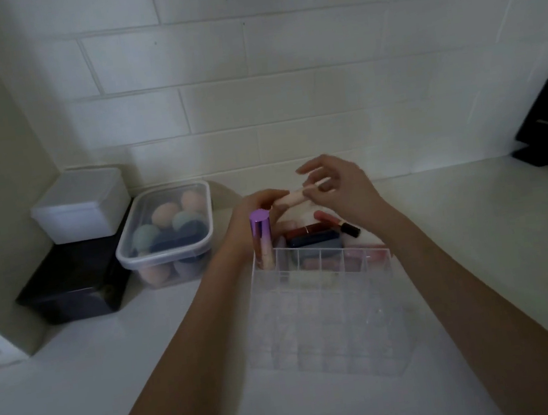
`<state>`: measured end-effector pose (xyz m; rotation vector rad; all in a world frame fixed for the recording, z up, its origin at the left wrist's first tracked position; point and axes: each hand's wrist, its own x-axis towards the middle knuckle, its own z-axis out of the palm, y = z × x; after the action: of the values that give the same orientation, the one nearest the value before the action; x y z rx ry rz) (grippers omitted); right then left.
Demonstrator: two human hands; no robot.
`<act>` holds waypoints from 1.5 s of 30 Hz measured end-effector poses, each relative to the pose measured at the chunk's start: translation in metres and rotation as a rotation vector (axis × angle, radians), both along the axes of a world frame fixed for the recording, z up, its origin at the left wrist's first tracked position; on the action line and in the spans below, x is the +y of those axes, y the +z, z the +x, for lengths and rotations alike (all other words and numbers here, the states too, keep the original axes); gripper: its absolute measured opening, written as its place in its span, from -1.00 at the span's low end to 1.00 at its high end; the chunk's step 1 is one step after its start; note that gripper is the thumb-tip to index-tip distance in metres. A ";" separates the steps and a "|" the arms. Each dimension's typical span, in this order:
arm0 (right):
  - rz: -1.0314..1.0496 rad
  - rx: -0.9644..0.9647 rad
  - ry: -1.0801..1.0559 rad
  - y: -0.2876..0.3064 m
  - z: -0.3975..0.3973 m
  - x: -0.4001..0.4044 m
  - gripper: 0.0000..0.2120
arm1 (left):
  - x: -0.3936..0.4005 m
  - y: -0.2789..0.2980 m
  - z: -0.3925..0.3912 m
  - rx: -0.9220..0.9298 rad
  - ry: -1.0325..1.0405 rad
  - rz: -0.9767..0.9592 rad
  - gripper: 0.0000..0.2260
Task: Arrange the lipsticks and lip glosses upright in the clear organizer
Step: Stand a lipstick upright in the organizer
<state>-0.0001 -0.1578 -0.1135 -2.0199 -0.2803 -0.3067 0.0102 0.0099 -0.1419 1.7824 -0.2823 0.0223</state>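
Both hands are raised over the back of the white counter (pixel 444 255), sharing one pale pink cylindrical lipstick tube (pixel 293 197) held level. The left hand (pixel 259 209) grips its left end with curled fingers; the right hand (pixel 339 185) pinches its right end between thumb and fingertips, the remaining fingers spread above. Below them, at mid-counter, stands the clear plastic gridded organizer (pixel 323 315). One purple-capped tube with a pink gradient body (pixel 262 239) stands upright in its back left compartment. Behind the organizer, toward the tiled wall, lies a loose heap of red, dark blue and pink lipsticks and lip glosses (pixel 320 232), all on their sides. Toward the counter's back left corner sits a clear lidded tub of coloured makeup sponges (pixel 168 230), and beside it a white lidded box (pixel 80 205) stacked on a black box (pixel 71 284).
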 end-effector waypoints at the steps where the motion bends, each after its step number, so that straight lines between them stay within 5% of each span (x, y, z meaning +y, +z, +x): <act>1: 0.090 -0.033 0.017 0.007 -0.002 0.000 -0.77 | 0.001 0.005 -0.002 -0.056 0.036 -0.039 -0.75; 6: 0.546 -0.038 0.009 0.034 -0.020 0.009 -0.79 | 0.013 0.027 -0.020 -0.157 0.027 -0.240 -0.77; 12: 0.652 0.082 0.098 0.035 -0.055 0.018 -0.80 | 0.025 0.021 -0.049 -0.041 -0.129 -0.359 -0.72; 24: 0.446 -0.028 0.109 0.047 -0.108 0.022 -0.71 | 0.039 0.002 -0.088 0.058 -0.113 -0.492 -0.81; 37: 0.016 -0.031 0.230 0.016 -0.109 0.031 -0.91 | 0.037 -0.011 -0.086 0.066 -0.076 -0.467 -0.85; 42: 0.191 -0.092 0.008 0.029 -0.093 -0.007 -0.86 | 0.038 -0.002 -0.068 0.019 -0.096 -0.390 -0.81; 45: 0.066 -0.011 -0.081 0.019 -0.077 -0.030 -0.87 | 0.027 0.004 -0.053 0.001 -0.181 -0.266 -0.80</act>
<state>-0.0772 -0.1873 -0.0944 -1.9675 -0.1930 -0.3731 -0.0433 0.0372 -0.1377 1.4875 -0.4198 -0.0676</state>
